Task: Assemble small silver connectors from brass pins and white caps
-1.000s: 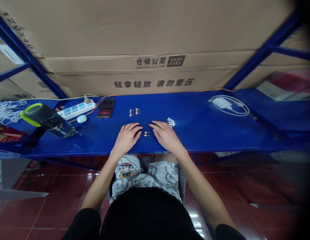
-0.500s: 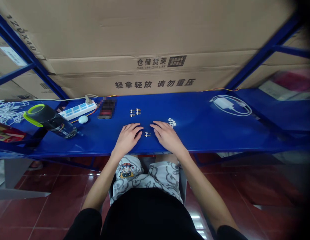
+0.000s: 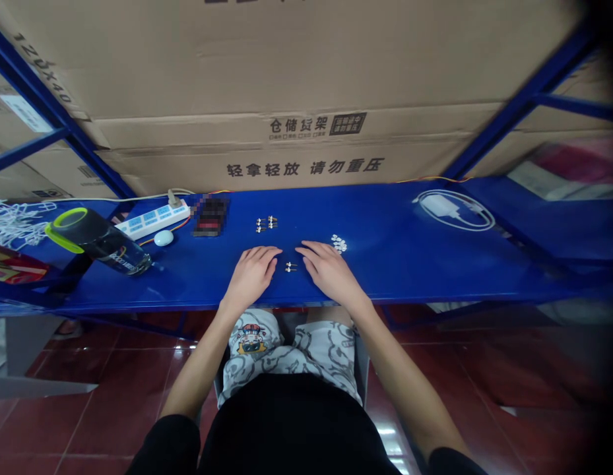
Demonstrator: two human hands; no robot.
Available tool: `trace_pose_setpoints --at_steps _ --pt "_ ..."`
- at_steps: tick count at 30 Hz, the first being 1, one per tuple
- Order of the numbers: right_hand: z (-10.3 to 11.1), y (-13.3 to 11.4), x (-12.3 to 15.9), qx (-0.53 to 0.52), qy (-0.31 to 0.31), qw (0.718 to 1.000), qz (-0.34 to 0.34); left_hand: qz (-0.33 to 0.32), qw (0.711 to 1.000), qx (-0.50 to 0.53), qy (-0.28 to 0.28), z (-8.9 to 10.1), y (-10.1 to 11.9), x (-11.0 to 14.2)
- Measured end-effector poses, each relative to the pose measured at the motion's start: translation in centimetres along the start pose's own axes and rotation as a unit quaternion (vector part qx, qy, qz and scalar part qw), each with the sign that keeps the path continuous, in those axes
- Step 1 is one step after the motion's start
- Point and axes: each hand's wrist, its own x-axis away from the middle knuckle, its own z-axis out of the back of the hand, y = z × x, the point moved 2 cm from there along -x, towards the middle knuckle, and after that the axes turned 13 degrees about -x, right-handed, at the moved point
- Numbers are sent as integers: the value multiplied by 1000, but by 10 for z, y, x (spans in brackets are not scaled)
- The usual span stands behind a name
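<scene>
My left hand (image 3: 253,272) rests on the blue tabletop (image 3: 410,270), fingers stretched out and holding nothing. Opposite it my right hand (image 3: 326,267) lies open too, its fingers pointing inward. In the gap between both hands are two small white pieces with thin metal pins (image 3: 291,267), touched by neither hand. Farther back sits a group of several similar pinned pieces (image 3: 266,223). A small pile of white bits (image 3: 338,243) lies just beyond my right hand; their exact kind is too small to tell.
To the left are a dark bottle with a lime-green loop (image 3: 101,241), a white power strip (image 3: 152,221), a light-blue rounded object (image 3: 163,237) and a blurred dark item (image 3: 210,216). A coiled white cable with a charger (image 3: 445,206) lies right. Cardboard (image 3: 306,72) stands behind.
The view has shifted very slightly. Both hands stay nearly where they were, and the small pieces have not visibly moved.
</scene>
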Motion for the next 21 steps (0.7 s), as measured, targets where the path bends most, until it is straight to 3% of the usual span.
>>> trace_pose_setpoints --at_steps 4,7,10,14,21 --pt "1 0 0 -1 1 1000 1 37 996 54 56 4 -3 -1" --pt "1 -1 -1 -1 0 1000 -2 77 991 78 80 11 -18 1" --pt "1 0 -1 0 -2 1000 -2 101 989 93 58 20 -45 6" --pt "0 0 -1 1 0 1000 1 115 986 117 -17 24 -76 12" --pt "1 -1 -1 1 1 1000 0 103 984 144 -26 18 -74 8"
